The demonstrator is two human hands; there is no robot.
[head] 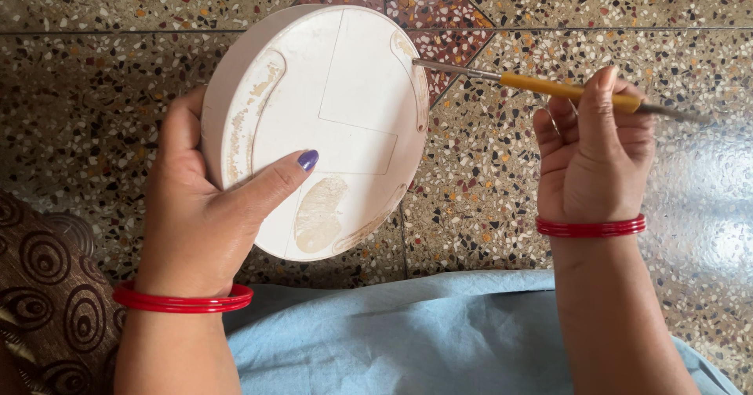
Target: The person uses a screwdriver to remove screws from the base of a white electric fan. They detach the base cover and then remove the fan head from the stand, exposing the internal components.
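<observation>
My left hand [205,207] grips a round white disc-shaped object [337,97], held tilted above the floor, thumb lying across its flat face. The face has faint scored lines and tan smudges near the rim and lower middle. My right hand [594,156] holds a thin paintbrush [549,87] with a yellow handle and metal ferrule. The brush points left and its tip touches the disc's right edge. Both wrists wear red bangles.
Below is a speckled terrazzo floor [486,183] with dark joint lines and reddish tiles at the top centre. Light blue cloth [408,340] covers my lap at the bottom. A brown cushion with spiral patterns [47,301] lies at the lower left.
</observation>
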